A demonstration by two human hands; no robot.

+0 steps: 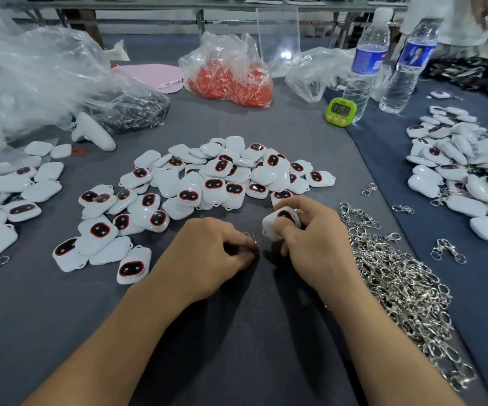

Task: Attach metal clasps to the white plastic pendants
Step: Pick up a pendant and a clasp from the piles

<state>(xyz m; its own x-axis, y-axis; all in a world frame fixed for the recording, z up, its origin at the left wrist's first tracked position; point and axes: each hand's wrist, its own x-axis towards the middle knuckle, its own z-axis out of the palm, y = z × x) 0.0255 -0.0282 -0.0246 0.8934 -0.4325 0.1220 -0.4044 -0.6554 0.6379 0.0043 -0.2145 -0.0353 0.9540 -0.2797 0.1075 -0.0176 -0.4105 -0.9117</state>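
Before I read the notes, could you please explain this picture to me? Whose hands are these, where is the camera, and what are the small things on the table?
There is no machine here: a person works with bare hands. The single picture comes from a camera worn on the person's head. It looks forward and down, so the arms enter from the bottom edge.

The left hand pinches a small metal clasp. The right hand grips one white pendant, and the pendant's dark, red-rimmed face shows.

On the grey table, a pendant heap lies in the middle and a clasp heap lies on the right. Further back are a green timer and a clear bag of red pieces.
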